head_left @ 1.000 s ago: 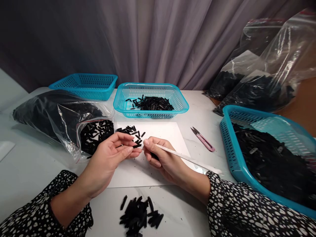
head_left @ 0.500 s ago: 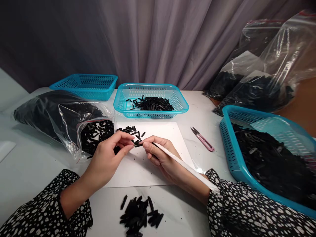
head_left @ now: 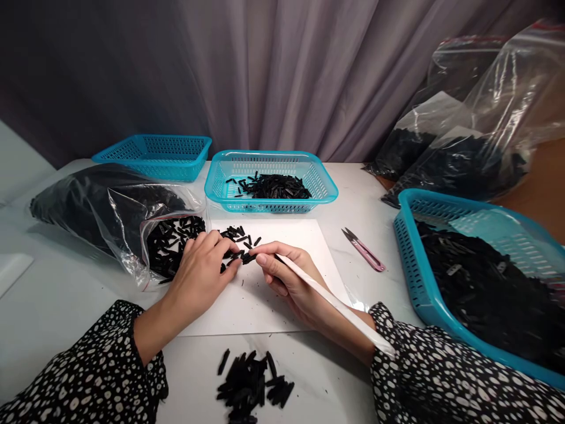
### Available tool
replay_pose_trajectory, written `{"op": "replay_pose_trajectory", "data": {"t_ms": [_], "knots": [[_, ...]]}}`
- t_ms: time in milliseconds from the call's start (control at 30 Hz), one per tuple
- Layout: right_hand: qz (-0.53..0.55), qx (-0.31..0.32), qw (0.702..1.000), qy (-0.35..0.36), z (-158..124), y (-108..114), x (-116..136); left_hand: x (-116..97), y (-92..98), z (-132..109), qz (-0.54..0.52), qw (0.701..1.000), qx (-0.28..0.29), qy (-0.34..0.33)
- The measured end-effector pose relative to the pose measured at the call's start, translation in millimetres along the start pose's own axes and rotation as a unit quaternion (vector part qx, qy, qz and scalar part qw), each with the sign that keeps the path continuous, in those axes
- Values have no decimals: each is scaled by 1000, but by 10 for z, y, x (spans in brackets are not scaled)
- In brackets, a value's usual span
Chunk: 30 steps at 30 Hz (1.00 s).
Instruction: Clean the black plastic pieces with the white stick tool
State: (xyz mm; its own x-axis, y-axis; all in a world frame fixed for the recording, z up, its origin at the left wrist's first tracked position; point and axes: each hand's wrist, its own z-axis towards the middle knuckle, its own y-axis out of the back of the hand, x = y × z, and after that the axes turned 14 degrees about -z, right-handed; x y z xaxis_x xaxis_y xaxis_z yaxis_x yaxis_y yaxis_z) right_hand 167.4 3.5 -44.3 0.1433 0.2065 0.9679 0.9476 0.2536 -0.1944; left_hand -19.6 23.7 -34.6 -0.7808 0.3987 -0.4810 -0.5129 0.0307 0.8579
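Black strips [head_left: 248, 258] are lying on white paper [head_left: 256, 312], where the left hand [head_left: 200, 272], more palm-down than half a second ago, is now reaching among them, grip unclear, while the right hand [head_left: 300, 294] is still clasping a white stick [head_left: 339, 307].

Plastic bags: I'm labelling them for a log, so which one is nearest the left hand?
The plastic bag lying at left, its open mouth beside the left hand; the other two bags are at the back right, beyond the right blue basket.

Grey curtain [head_left: 282, 76] hanging behind; blue basket [head_left: 192, 171] at back left; pink-handled snips [head_left: 359, 244] on table [head_left: 359, 191].
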Motion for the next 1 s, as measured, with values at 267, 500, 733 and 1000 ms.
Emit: {"op": "replay_pose_trajectory", "data": {"t_ms": [267,500,733,1000], "knots": [[71,-46,995,48,58,27,-24,-44,-42,15,43,999,-14,11],[110,-59,991,50,135,54,-43,-76,-38,98,54,999,3,7],[87,-74,991,67,141,40,-47,-116,-36,204,15,996,84,38],[68,-102,989,79,168,61,-41,-156,6,318,11,989,147,-4]]}}
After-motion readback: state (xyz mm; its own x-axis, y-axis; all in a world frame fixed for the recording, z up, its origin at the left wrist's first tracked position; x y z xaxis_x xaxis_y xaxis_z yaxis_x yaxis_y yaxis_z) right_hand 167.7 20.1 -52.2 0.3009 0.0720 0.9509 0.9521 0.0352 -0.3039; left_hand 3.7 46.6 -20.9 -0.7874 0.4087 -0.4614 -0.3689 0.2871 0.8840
